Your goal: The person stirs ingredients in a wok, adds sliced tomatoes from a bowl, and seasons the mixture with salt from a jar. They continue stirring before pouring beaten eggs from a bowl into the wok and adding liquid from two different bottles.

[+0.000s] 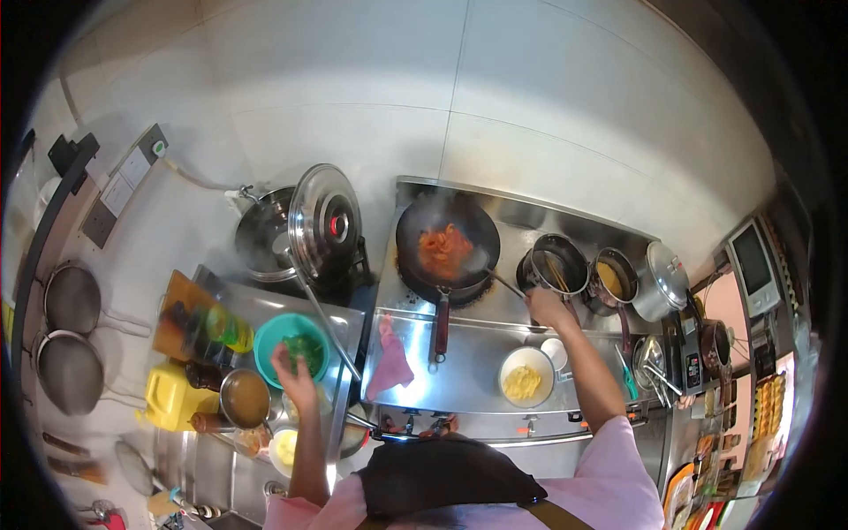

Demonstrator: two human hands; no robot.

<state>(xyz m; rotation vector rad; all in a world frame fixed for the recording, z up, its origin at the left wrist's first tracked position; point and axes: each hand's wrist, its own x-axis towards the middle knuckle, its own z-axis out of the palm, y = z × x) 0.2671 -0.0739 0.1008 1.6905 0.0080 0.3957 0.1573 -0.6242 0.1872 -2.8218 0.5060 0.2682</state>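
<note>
My right hand (548,309) is closed round the handle of a wok ladle (505,283). The ladle's rounded metal head rests inside a dark wok (411,230), beside a red-orange sauced food (444,251) that steams. The wok sits on the stove with its wooden handle toward me. My left hand (296,378) is over the near rim of a teal bowl (264,344), with its fingers apart. Chopped green leaves (306,355) lie in the bowl, close to my fingertips. Whether any leaf touches my fingers is too small to tell.
Right of the wok stand a dark pot (558,265), a saucepan (616,278) and a lidded pot (662,281). A bowl of yellow food (527,377) and a pink cloth (390,360) lie on the steel counter. A steaming pot (265,234) with a propped lid (324,216) stands back left.
</note>
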